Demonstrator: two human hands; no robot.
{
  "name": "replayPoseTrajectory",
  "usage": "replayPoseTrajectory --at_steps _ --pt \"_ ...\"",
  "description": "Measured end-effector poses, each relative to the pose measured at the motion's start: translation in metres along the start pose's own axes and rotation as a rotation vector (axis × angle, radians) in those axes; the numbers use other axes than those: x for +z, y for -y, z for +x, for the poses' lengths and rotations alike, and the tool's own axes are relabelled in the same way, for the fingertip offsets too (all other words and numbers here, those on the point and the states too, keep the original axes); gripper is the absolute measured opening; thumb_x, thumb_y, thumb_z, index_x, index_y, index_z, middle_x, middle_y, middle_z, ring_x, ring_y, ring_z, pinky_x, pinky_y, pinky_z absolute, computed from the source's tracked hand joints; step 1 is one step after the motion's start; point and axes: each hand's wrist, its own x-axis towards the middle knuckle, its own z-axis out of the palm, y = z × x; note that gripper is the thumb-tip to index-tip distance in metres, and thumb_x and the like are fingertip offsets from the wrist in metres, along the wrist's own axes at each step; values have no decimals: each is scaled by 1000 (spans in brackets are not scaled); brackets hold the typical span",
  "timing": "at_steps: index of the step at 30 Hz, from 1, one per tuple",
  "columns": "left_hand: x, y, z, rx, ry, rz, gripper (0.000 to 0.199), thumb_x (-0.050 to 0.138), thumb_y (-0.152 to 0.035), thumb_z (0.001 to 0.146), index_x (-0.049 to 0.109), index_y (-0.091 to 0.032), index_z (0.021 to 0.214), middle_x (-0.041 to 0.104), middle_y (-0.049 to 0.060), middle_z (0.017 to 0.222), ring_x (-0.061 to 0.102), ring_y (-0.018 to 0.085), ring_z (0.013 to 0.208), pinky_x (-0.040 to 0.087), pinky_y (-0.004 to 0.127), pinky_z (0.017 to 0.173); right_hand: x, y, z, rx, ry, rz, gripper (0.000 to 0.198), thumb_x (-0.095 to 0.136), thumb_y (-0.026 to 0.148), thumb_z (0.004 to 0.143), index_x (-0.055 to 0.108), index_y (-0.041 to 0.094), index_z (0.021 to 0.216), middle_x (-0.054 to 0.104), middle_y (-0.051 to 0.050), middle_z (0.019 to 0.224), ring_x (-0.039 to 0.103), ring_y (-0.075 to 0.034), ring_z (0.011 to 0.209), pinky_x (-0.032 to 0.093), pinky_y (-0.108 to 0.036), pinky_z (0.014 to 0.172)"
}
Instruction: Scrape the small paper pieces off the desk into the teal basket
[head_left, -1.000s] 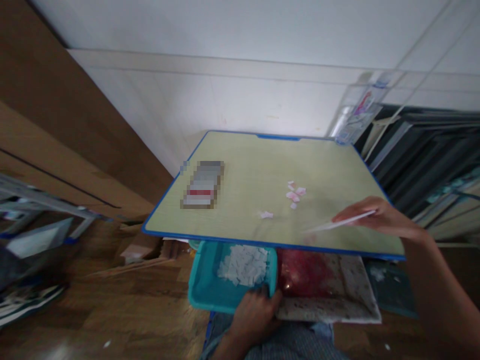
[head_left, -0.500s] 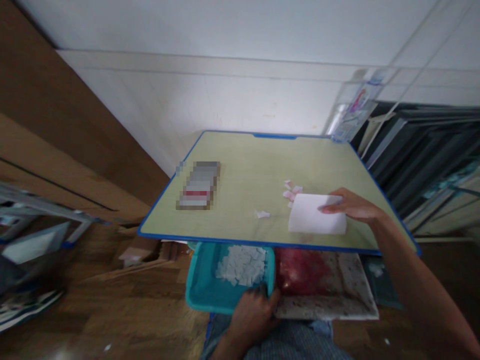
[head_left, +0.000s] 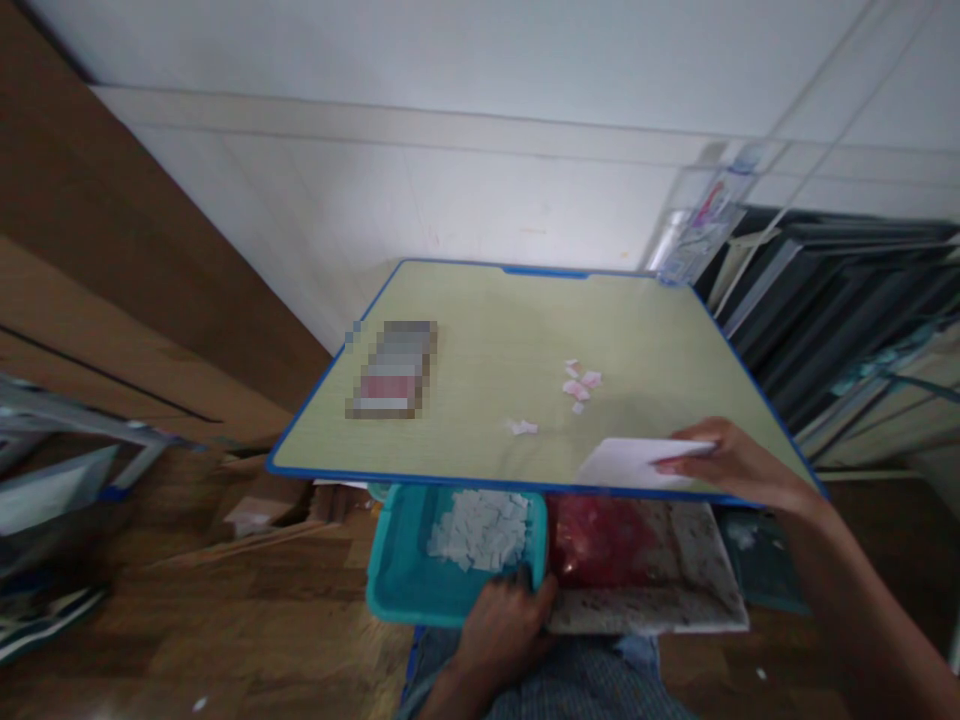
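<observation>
My right hand [head_left: 733, 462] pinches the right edge of a white sheet of paper [head_left: 626, 462], tilted low over the front edge of the table [head_left: 465, 340]. Several small torn-looking pink and white paper scraps [head_left: 578, 388] lie on the tabletop behind the sheet, and a white scrap [head_left: 524, 427] sits apart to their left. Below, my left hand [head_left: 502, 618] is closed over the front right rim of a teal basin [head_left: 405, 600]. Small white pieces [head_left: 484, 528] are heaped in that basin. The left fingertips are partly hidden.
Right of the basin stands a dirty white tray [head_left: 675, 608] holding something red [head_left: 600, 540]. A pixelated flat item [head_left: 394, 370] lies on the table's left. A clear plastic bottle [head_left: 701, 222] stands at the back right corner. Dark panels [head_left: 847, 290] lean on the right.
My right hand has drawn the sheet down toward the table's front edge and tilted it flatter, uncovering the scraps. My left hand stays at the basin rim.
</observation>
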Motion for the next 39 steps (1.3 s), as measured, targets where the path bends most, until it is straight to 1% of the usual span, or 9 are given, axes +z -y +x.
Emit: replayPoseTrajectory --at_steps 5,10,13,17,20,23,29,33,39 --pt "2 1 1 4 -15 -9 43 49 -39 75 38 -22 112 52 11 89 52 26 75 40 36 62 2 2 -22 -196 18 -78 19 54 26 72 67 19 84 68 -4 75 61 -17 62 45 -23 53" --pt "3 1 0 5 -7 -34 41 48 -38 75 39 -21 111 52 11 89 52 25 75 39 36 63 -4 10 -31 -212 140 -85 22 52 23 74 65 21 92 67 -5 88 62 -19 77 46 -23 65" --pt "4 1 0 7 -13 -33 40 48 -37 75 39 -21 111 52 11 89 52 25 75 39 35 63 -8 13 -36 -218 113 -112 23 51 21 75 64 20 95 66 -6 89 61 -18 77 46 -22 65" --pt "4 1 0 1 -14 -21 39 50 -37 73 42 -22 108 52 10 88 52 25 74 39 35 62 -9 15 -40 -254 16 -172 20 52 20 74 65 17 90 67 -6 80 62 -15 69 45 -20 59" --pt "3 2 0 5 -1 -28 37 50 -38 73 43 -22 106 52 9 87 52 25 74 40 34 62 -4 18 -31 -265 -117 -187 17 54 20 73 65 17 85 68 -6 76 61 -16 66 45 -21 57" --pt "2 1 1 6 12 -33 37 50 -38 74 43 -21 106 51 9 88 52 24 75 39 34 62 5 26 -10 -269 -223 -168 16 54 23 73 65 16 81 68 -6 76 61 -16 64 46 -22 54" --pt "4 1 0 0 13 -18 42 51 -38 73 39 -22 110 51 10 91 52 25 77 40 35 63 20 39 30 -325 -229 -152 20 50 26 75 65 14 80 68 -5 74 61 -16 62 45 -22 53" --pt "4 1 1 12 16 -16 40 51 -38 73 39 -22 108 50 9 90 52 25 76 40 34 62 21 37 36 -322 -230 -169 20 50 27 75 66 15 79 68 -4 74 60 -15 60 43 -20 48" --pt "4 2 0 22 16 -11 42 48 -40 74 37 -22 111 50 10 90 52 25 77 40 35 63 21 34 39 -307 -191 -185 18 50 26 75 65 16 79 68 -2 72 61 -15 60 44 -21 51"
